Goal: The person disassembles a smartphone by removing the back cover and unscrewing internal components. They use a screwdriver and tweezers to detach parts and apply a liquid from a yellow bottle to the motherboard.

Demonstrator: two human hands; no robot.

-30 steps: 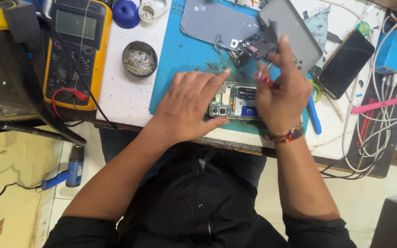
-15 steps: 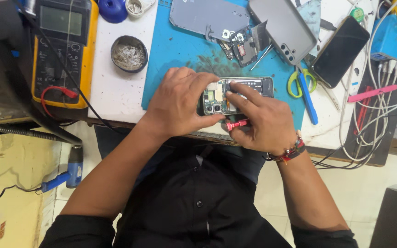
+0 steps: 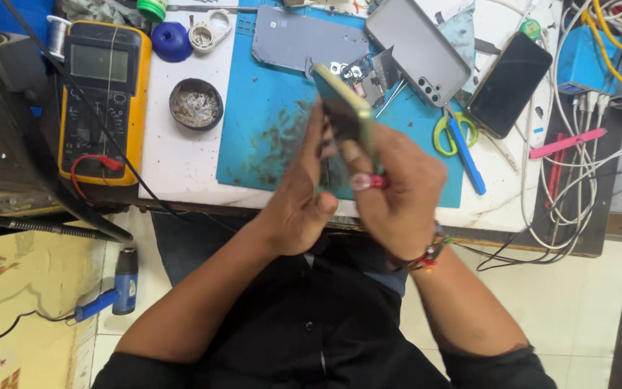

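Observation:
Both my hands hold an opened phone with a pale green frame, lifted off the blue work mat and turned on edge toward me. My left hand grips it from the left side. My right hand grips it from the right and also pinches a small red-handled tool between its fingers. The phone is blurred, so its inner parts are hard to make out.
A yellow multimeter lies at the left, a round tin of small parts beside it. On the mat's far side lie a grey back cover, a grey phone, a black phone and scissors. Cables crowd the right.
The phone lay flat on the mat under my hands; now both hands have lifted it and tipped it on edge. The red-handled tool stays in my right hand.

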